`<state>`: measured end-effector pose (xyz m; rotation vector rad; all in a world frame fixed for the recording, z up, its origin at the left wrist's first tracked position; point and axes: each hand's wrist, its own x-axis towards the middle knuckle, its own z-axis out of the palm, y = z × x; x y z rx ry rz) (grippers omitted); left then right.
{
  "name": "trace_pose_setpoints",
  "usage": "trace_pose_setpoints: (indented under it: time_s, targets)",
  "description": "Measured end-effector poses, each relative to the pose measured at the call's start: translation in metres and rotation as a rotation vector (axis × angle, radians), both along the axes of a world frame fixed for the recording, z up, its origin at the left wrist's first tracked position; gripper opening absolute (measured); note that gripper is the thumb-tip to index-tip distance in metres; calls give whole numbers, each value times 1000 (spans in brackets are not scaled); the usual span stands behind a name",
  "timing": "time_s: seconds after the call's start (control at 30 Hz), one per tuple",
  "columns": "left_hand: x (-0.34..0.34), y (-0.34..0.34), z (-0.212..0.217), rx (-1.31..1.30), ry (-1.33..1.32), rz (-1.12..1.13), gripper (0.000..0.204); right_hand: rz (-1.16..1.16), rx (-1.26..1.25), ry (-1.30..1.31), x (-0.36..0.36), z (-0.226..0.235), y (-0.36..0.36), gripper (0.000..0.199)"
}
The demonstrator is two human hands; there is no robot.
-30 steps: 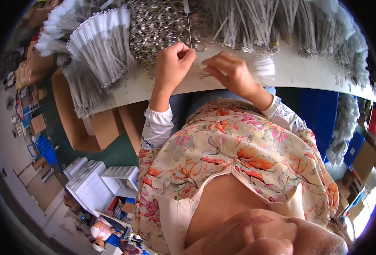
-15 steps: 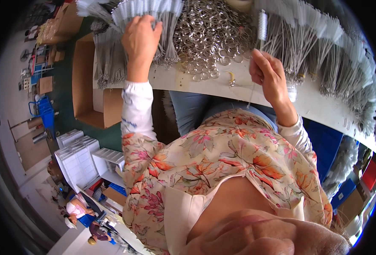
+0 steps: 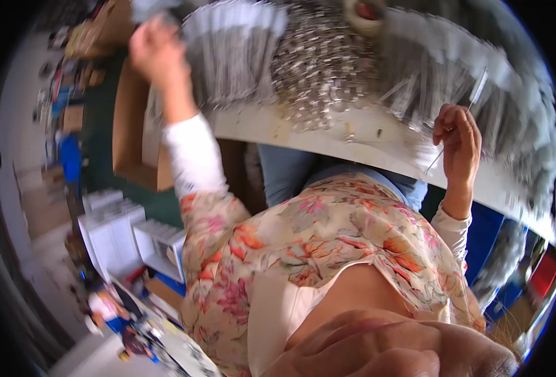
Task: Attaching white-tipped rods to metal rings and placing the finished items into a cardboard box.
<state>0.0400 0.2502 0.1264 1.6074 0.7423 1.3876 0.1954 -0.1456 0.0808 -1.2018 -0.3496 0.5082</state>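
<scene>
My right hand (image 3: 459, 129) is closed around the thin wire stem of a small tube brush (image 3: 478, 87). The brush slants, its pale bristle end pointing up and right and the stem's end reaching below the fingers. At the far left my left hand (image 3: 160, 50) is smeared by motion; its fingers cannot be made out. It is beside a fanned pile of wire-stemmed brushes (image 3: 231, 56). Right of that pile spreads a heap of metal rings (image 3: 319, 69). More brushes (image 3: 410, 69) lie in bunches beyond my right hand.
The white table (image 3: 259, 129) has its near edge in front of my lap. An open cardboard box (image 3: 124, 135) stands left of it. A round container (image 3: 364, 16) sits behind the rings. White crates (image 3: 111, 232) and two people (image 3: 111, 308) are farther off at lower left.
My left hand has left the middle of the brush pile and swung left and away. My right hand has moved right with the brush, which is now more tilted. The view has shifted slightly.
</scene>
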Motion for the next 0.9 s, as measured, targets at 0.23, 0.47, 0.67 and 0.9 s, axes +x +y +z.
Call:
trace_pose_setpoints:
  time_s: [0.23,0.47,0.67,0.9]
  targets:
    - [-129,126,-137,367,1477,-1,28,-554,-328,-363,83,-5,-94,24]
    - [-119,112,-117,-270,1092,-16,26,-782,-1062,-849,126,2,-131,19]
    - [-110,115,-111,230,1203,-17,23,-640,-1379,-998,149,-19,-107,16]
    - [-110,136,-92,211,953,130,22,-675,-1170,-946,155,9,-111,18]
